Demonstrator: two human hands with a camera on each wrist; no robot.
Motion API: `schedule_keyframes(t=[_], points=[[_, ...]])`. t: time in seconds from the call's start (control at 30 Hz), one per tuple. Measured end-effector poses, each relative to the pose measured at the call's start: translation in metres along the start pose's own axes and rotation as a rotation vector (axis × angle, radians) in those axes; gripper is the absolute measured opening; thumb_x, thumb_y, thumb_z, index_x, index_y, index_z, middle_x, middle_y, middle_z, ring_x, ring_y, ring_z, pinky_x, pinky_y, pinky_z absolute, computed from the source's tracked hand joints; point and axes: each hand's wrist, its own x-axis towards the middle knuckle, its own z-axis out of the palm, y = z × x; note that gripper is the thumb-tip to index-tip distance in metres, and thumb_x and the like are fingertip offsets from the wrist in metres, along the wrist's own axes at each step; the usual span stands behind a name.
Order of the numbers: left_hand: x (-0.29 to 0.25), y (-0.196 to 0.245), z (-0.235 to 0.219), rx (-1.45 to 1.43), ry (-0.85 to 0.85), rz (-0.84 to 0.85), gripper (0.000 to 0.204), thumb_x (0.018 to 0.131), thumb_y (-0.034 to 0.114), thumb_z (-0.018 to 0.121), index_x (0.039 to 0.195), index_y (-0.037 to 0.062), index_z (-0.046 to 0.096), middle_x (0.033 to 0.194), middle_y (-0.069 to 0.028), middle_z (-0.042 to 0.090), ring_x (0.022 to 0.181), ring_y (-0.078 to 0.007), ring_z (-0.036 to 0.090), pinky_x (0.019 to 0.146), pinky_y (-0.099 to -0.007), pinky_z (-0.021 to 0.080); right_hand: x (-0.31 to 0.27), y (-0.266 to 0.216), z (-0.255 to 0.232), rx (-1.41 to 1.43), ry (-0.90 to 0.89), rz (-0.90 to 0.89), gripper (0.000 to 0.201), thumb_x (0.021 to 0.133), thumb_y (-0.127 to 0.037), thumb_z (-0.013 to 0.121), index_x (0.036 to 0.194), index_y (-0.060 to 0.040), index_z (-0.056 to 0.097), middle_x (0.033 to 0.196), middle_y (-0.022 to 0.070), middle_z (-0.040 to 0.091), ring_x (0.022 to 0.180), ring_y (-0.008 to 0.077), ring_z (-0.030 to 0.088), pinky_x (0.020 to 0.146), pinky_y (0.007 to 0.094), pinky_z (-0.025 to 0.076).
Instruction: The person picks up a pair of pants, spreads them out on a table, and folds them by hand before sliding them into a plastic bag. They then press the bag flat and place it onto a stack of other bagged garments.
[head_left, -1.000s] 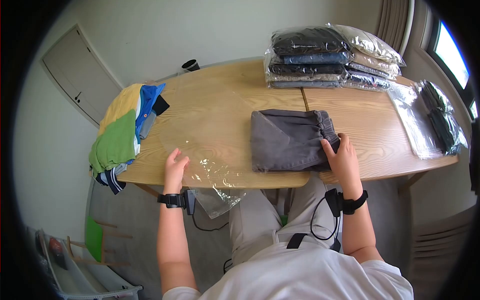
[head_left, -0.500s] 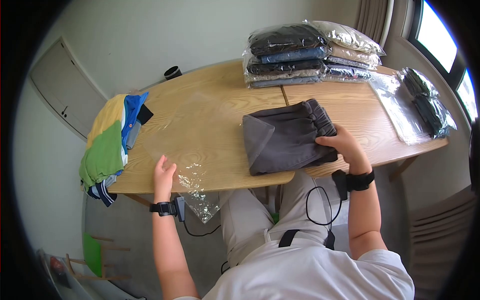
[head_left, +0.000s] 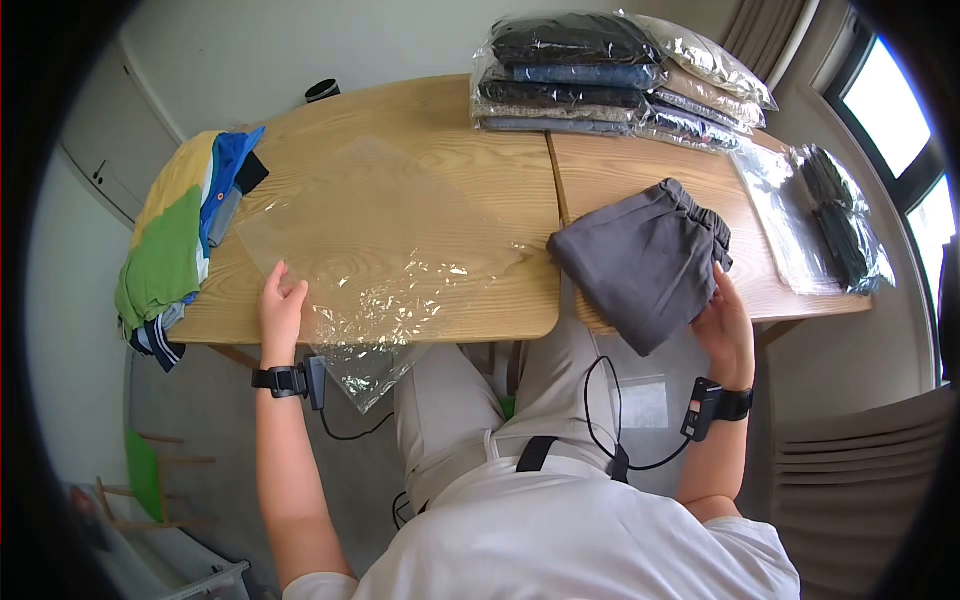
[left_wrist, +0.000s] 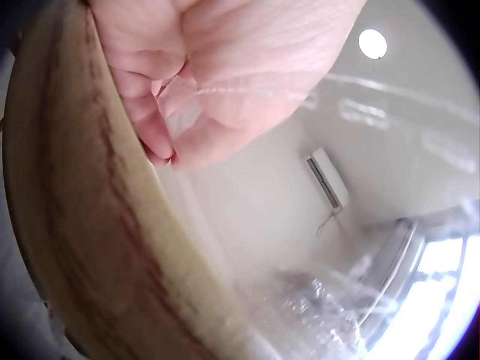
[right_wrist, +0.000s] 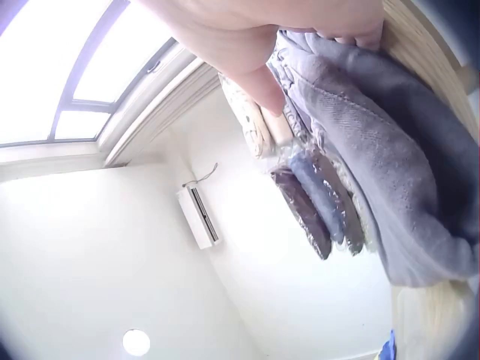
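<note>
Folded dark grey trousers (head_left: 645, 260) with a gathered elastic waistband lie at the table's front edge, one corner hanging past it. My right hand (head_left: 727, 325) grips them at the waistband, its fingers underneath; in the right wrist view the thumb stands along the cloth (right_wrist: 367, 142). To the left, a clear plastic bag (head_left: 370, 225) is spread flat on the wood, its near corner drooping over the edge. My left hand (head_left: 282, 315) pinches the bag's left edge between thumb and fingers, as the left wrist view also shows, close beside the table edge (left_wrist: 112, 202).
Bagged folded clothes (head_left: 570, 75) stand in two stacks at the back right. Clear bags (head_left: 785, 215) and dark bagged garments (head_left: 845, 220) lie at the right end. Loose clothes (head_left: 165, 235) are heaped at the left end. A seam (head_left: 556, 190) divides the tabletop.
My right hand has moved the trousers to the right, turning them and drawing them away from the bag that overlapped their left side. The left hand keeps its pinch on the bag.
</note>
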Motion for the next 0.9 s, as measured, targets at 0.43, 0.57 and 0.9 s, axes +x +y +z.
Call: schedule_keyframes(t=[0.43, 0.57, 0.9], points=[[-0.006, 0.050, 0.001, -0.073, -0.099, -0.124, 0.067, 0.081, 0.016, 0.067, 0.138, -0.0049, 0.038, 0.133, -0.0201, 0.047, 0.096, -0.0168, 0.055, 0.082, -0.0298, 0.046, 0.029, 0.009, 0.026, 0.108, -0.066, -0.034, 0.038, 0.081, -0.008, 0.056, 0.117, 0.0059, 0.052, 0.113, 0.0213, 0.060, 0.103, 0.0347, 0.060, 0.095, 0.0468, 0.049], [0.000, 0.047, 0.003, 0.217, 0.055, 0.022, 0.065, 0.081, 0.018, 0.067, 0.138, 0.0004, 0.040, 0.138, -0.0223, 0.042, 0.117, -0.0292, 0.049, 0.098, -0.0374, 0.040, 0.028, 0.017, 0.003, 0.218, -0.252, -0.061, 0.044, 0.083, -0.019, 0.056, 0.121, 0.0022, 0.052, 0.120, 0.0196, 0.060, 0.109, 0.0373, 0.058, 0.099, 0.0513, 0.044], [-0.133, 0.124, 0.036, 0.678, -0.558, 0.524, 0.061, 0.078, 0.040, 0.070, 0.131, 0.0136, 0.053, 0.151, -0.0247, 0.020, 0.140, -0.0417, 0.018, 0.111, -0.0530, 0.018, -0.026, 0.049, 0.047, 0.307, -0.432, 0.101, 0.064, 0.079, -0.033, 0.057, 0.135, -0.0043, 0.044, 0.133, 0.0159, 0.051, 0.121, 0.0358, 0.049, 0.103, 0.0510, 0.038]])
